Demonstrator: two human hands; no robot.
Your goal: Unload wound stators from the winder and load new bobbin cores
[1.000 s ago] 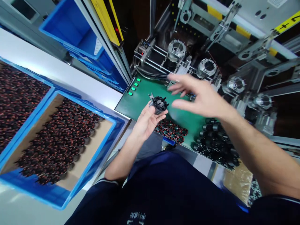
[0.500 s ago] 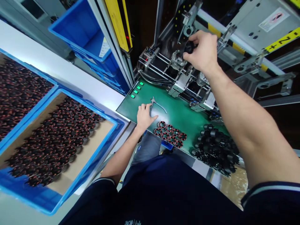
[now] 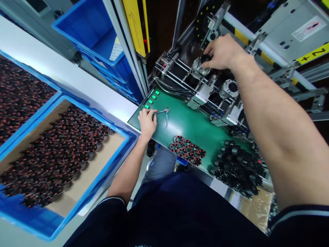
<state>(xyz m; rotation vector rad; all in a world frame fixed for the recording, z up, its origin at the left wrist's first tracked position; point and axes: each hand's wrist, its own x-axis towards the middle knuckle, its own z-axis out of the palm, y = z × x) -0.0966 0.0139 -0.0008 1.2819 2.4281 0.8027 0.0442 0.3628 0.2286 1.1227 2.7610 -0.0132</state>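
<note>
My left hand is on the left side of the green work surface. Its fingers are closed at the end of one handle of a pair of cutting pliers; the other handle points down toward the front edge. Up at the machine, my right hand grips a black round part, its thumb and fingers around it. That part sits at a round metal fixture, and my fingers partly cover it. To the right is a second round fixture.
Several wire-wound rings lie near the front edge, with a heap of black parts to their right. A blue crate at left holds many wound parts. Green lit buttons, rails and a yellow post border the surface.
My left hand has moved left, and the pliers have turned with one handle following it. My right hand has lowered the black part to the round fixture. The view has shifted slightly.
</note>
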